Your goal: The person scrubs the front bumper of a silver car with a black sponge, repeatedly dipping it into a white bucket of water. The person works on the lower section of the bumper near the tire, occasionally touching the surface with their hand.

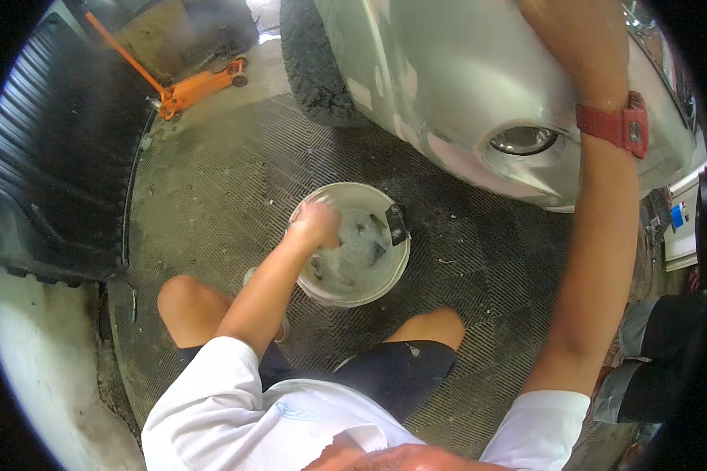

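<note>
Left hand (319, 223) is held at the bucket (371, 199), blurred; right hand (577, 31) is outstretched, fingers cut off; neither grip can be told.

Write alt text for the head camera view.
A blurred left hand is over a pale bucket of cloudy liquid, while the right hand, cut off by the top edge, is at a silver vehicle. An orange floor jack stands at upper left.

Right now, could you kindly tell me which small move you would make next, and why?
Perhaps move the left hand toward the dark pieces in the cloudy liquid: it is blurred, at the left side of the white bucket, while the right hand is up by the silver car.
</note>
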Demonstrator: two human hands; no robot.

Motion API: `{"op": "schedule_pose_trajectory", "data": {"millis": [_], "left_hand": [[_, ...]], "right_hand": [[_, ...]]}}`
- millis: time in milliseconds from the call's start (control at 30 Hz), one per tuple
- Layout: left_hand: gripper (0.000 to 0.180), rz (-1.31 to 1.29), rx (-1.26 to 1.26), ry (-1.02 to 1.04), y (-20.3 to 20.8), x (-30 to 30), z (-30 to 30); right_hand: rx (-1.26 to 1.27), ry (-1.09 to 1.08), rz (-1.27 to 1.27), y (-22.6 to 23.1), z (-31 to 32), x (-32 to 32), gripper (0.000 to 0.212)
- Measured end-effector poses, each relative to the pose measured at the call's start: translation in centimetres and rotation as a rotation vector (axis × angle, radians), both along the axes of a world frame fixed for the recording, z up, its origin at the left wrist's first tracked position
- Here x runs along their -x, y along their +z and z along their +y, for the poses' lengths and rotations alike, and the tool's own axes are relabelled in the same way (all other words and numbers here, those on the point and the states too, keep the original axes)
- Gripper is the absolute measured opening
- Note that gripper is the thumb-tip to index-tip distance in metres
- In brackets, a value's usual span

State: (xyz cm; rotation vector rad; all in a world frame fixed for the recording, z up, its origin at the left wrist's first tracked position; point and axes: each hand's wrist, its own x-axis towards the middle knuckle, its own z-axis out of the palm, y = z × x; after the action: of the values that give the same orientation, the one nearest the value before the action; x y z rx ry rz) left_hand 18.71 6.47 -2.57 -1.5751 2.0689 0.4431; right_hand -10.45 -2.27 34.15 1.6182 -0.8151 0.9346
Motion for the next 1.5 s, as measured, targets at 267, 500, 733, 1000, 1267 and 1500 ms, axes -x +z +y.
{"op": "schedule_pose_trajectory", "data": {"millis": [267, 500, 733, 1000, 1267, 1500], "left_hand": [[0.052, 1.468, 1.041, 0.45, 14.4, 5.4, -4.3], [0.054, 1.543, 1.343, 0.592, 9.7, 17.0, -5.2], [0.052, 1.481, 1.402, 0.517, 13.2, 14.8, -7.0], [0.05, 1.5, 1.402, 0.538, 11.1, 15.1, -7.3], [0.049, 1.487, 1.376, 0.452, 12.2, 13.7, -7.3], [0.051, 1.457, 1.267, 0.492, 7.6, 14.6, -4.9]], "right_hand": [[-0.075, 0.02, -0.027, 0.2, 1.2, -0.9, 0.037], [-0.072, -0.006, -0.005, 0.2, 1.2, -0.9, 0.035], [-0.087, -0.038, 0.009, 0.2, 1.3, -0.4, 0.035], [-0.032, -0.016, -0.017, -0.2, 0.8, -0.9, 0.035], [-0.075, 0.028, -0.05, 0.0, 1.6, -1.0, 0.033], [-0.143, 0.087, -0.071, 0.3, 2.7, -0.8, 0.039]]}}
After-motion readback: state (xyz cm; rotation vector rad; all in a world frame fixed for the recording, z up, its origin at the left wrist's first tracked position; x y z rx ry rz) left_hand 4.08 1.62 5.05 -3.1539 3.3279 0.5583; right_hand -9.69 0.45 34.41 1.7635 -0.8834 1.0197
